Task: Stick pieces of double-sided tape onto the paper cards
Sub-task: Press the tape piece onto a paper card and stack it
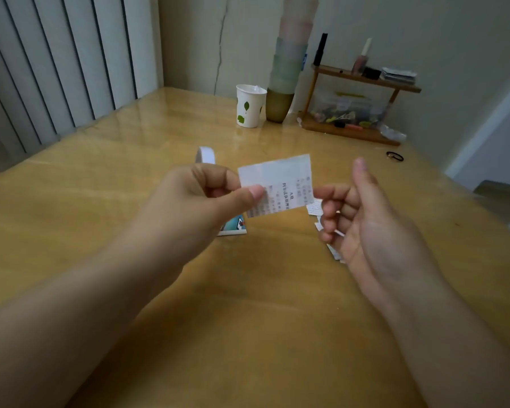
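We see the wooden table [248,319] filling the lower frame, both forearms reaching in from 6 o'clock. The left hand [198,198] pinches a printed paper card [277,184] between thumb and curled fingers, gripping its left edge and holding it above the table near frame centre. The right hand [362,219] sits at the card's 3 o'clock, palm facing left, fingers loosely curled, thumb up; its index fingertip is at the card's right edge, and we cannot tell whether it touches.

Under the left hand, a picture card [234,226] lies on the table. Under the right hand lie further paper pieces [315,207], partly hidden.

At the card's 11 o'clock, a white tape roll [205,154] stands on edge. Farther on, at 12 o'clock, stand a leaf-patterned cup [249,106] and a stack of cups [289,69]. A wooden shelf [362,78] sits at 1 o'clock, and a black hair tie [394,156] lies at 2 o'clock.
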